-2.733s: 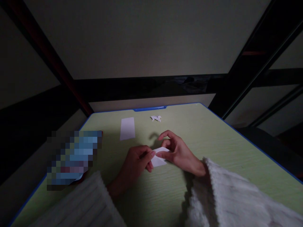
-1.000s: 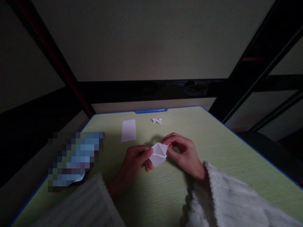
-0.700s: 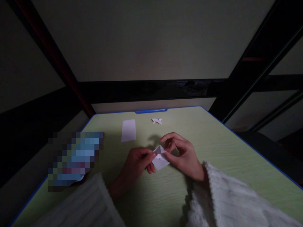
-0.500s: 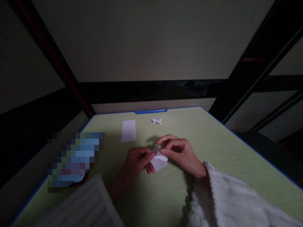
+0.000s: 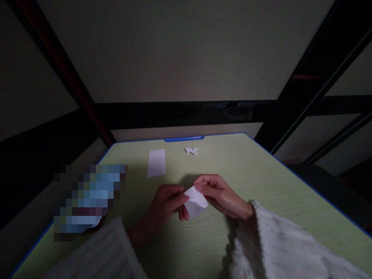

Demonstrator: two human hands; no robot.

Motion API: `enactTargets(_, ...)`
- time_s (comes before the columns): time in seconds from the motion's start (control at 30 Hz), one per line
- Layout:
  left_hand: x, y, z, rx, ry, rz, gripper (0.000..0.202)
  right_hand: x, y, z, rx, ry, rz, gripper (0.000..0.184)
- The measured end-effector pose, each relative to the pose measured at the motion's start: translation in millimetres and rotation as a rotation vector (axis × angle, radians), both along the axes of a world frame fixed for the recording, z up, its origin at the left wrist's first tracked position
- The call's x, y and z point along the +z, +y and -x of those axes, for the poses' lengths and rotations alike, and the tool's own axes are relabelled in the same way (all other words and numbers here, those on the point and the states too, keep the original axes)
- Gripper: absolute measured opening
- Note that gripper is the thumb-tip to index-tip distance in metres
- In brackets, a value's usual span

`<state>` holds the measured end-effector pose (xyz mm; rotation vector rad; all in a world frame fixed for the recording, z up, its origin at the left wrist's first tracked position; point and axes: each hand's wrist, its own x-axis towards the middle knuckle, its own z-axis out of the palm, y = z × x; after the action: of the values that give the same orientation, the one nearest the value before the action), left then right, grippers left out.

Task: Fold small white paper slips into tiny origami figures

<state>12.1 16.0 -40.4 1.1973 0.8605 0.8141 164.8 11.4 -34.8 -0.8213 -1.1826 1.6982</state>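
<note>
Presently held: a folded white paper [image 5: 195,203] sits between the left hand [image 5: 170,202] and the right hand [image 5: 219,193], touching both, over the middle of a pale green table [image 5: 261,182].
Left hand: grasping the paper by its left corner, thumb on top, other fingertips showing at the near left edge.
Right hand: pinching the far corner, thumb laid over the paper, fingers bent behind it.
Paper's shape: a crease runs across its face toward the right corner, which juts out past the right thumb; the near corner hangs free of both hands.
Far side: a small folded paper figure [image 5: 191,151] lies beyond the hands, near the table's blue strip [image 5: 185,138].
Far left: a flat white sheet [image 5: 157,163] rests to the left of the figure, well apart from it.
Left edge: a pixelated object [image 5: 90,199], too obscured to identify.
Sleeves: pale ribbed knit [image 5: 302,248] at both wrists.
</note>
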Motion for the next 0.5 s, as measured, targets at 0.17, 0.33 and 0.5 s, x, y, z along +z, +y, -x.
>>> enactTargets(0.17, 3.5, 1.8, -1.7, 0.115, 0.054, -0.047, 0.015, -0.7, 0.9, 1.3, -0.029, -0.166, -0.077, 0.024)
enactTargets(0.33, 1.9, 2.2, -1.2, 0.101, 0.028, -0.03, 0.018, -3.3, 1.3, -0.4, 0.03, -0.162, -0.055, 0.028)
enactTargets(0.5, 0.5, 2.7, -2.7, 0.08, 0.052, 0.003, 0.021, 0.1, 0.3, -0.4, -0.005, -0.293, -0.109, 0.03)
